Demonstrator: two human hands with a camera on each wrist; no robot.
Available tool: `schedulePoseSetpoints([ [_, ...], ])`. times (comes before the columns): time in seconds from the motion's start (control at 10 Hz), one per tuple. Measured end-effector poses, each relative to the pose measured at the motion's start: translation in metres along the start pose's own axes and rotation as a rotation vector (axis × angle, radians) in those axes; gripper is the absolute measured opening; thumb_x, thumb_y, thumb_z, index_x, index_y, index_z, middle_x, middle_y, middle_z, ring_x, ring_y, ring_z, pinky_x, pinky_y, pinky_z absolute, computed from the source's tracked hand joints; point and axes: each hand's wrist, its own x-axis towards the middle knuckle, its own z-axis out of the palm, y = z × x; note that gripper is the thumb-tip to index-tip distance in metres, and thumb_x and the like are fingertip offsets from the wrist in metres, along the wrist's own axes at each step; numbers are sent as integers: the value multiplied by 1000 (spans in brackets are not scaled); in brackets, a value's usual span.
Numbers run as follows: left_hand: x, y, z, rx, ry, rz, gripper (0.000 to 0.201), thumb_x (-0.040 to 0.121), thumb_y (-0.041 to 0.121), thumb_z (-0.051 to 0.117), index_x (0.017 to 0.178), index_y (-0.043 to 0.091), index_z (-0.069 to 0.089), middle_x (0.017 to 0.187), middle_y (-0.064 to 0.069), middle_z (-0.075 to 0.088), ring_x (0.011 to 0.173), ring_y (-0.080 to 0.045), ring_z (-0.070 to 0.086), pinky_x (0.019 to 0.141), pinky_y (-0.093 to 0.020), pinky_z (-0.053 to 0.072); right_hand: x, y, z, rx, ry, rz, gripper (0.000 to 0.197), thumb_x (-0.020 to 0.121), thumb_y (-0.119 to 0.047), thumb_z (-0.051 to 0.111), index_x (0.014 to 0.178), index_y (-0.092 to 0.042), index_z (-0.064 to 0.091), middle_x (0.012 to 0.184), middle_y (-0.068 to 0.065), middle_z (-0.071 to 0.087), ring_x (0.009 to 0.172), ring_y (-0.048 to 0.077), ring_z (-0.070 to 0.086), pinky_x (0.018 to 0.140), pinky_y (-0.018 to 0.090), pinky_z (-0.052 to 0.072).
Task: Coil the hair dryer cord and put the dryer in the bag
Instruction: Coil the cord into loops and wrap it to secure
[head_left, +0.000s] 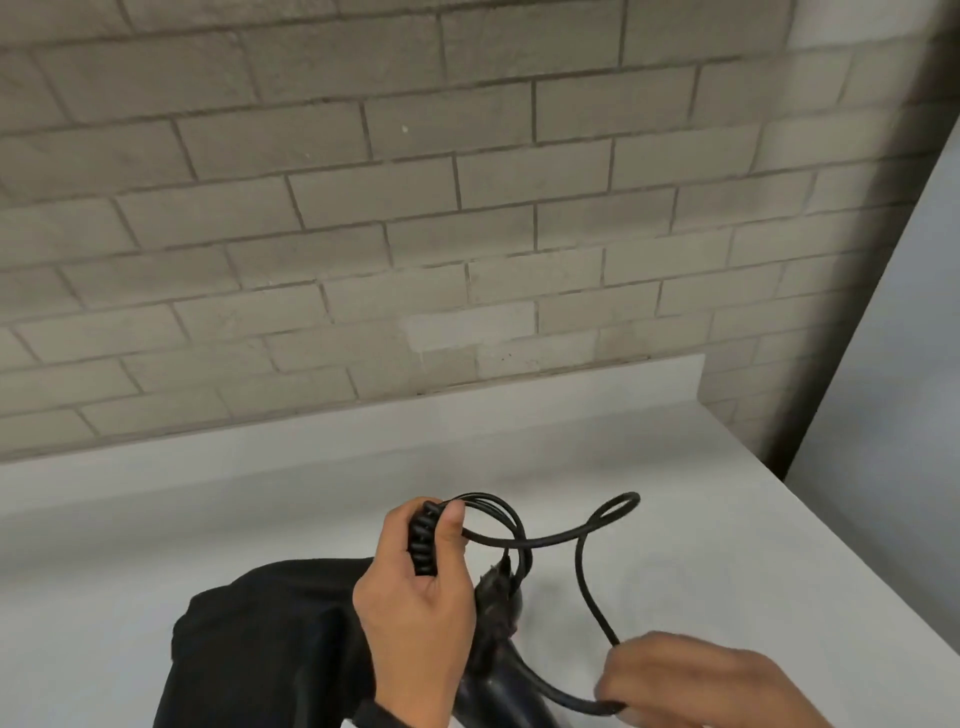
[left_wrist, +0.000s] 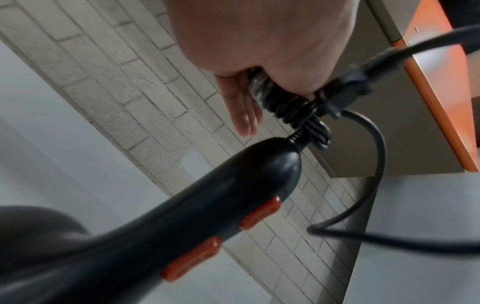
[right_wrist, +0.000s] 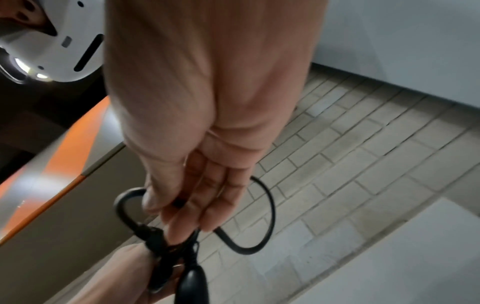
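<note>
1. Now my left hand (head_left: 415, 587) is gripping the black cord (head_left: 582, 566), and my fingers and thumb are curling tight round the wound-up part of it.
2. My right hand (head_left: 691, 675) is pinching the same cord farther along, with thumb and fingers closing on it, low and near me.
3. Between my hands the cord is hanging in loose loops over the white table (head_left: 727, 545).
4. The black hair dryer (left_wrist: 182, 216) is sitting just below my left hand, joined to the cord. I cannot tell if it is resting on the table.
5. Only the left wrist camera is showing the two red switches (left_wrist: 259, 212) on its handle. Their marks are looking too blurry to read.
6. Only the right wrist camera is showing a white headset (right_wrist: 52, 41). Both wrist cameras are showing a board with an orange edge (left_wrist: 441, 102).
7. A black cloth (head_left: 260, 639) is lying on the table by my left arm, and a grey brick wall (head_left: 467, 208) is standing behind.
</note>
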Motion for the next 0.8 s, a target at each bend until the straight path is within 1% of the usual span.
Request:
schedulePoseSetpoints([
  [0.1,-3,3,0,-48,5,-72,30,88,53,61,86,23,65,71,10,71,64,-7,70,68,-27,58,-27,13,-21,192,-75,199,44,102,-44,33,114,-17,66,119,0,65,110,20,61,94,17,41],
  [0.2,-6,8,-3,-63,-3,-102,24,81,46,61,85,23,66,69,7,71,63,-11,71,70,-37,60,-60,31,-44,134,-131,326,22,99,-31,49,112,-44,61,116,-24,63,106,-2,63,94,6,39],
  [0.3,-7,10,-6,-86,-3,-130,23,80,45,62,85,23,67,69,4,71,63,-12,70,72,-38,60,-65,53,-39,23,-774,631,66,83,-8,71,106,-63,44,101,-43,54,97,-27,50,90,-10,26],
  [0.4,-9,13,-6,-81,-10,-129,24,78,46,62,85,23,67,68,5,71,62,-12,70,70,-35,60,-57,58,-18,-329,361,156,75,69,-10,80,101,-63,38,98,-43,50,77,-28,48,69,-11,35],
  [0.5,-12,14,-4,-67,-24,-111,24,78,46,61,84,24,67,68,6,72,63,-12,71,69,-36,59,-45,37,-6,-423,376,125,11,88,-38,54,85,-47,59,81,-35,54,60,-10,50,67,-2,38],
  [0.6,-14,15,-1,-53,-36,-99,22,79,47,61,84,26,66,69,7,72,65,-12,72,73,-43,60,-9,25,12,-497,617,-66,17,83,-38,60,85,-27,73,88,-24,60,79,-3,54,83,3,37],
  [0.7,-16,16,0,-32,-39,-67,25,80,51,60,86,28,66,69,9,71,64,-10,72,72,-44,60,13,21,31,-522,579,-89,40,80,-45,66,115,-25,62,119,-1,58,113,13,50,100,16,36],
  [0.8,-15,14,1,-8,-38,-10,30,85,62,57,87,33,64,70,10,71,63,-9,70,68,-39,60,27,17,28,-481,294,-8,38,91,-59,47,121,-36,51,113,-12,61,104,5,58,89,17,46],
])
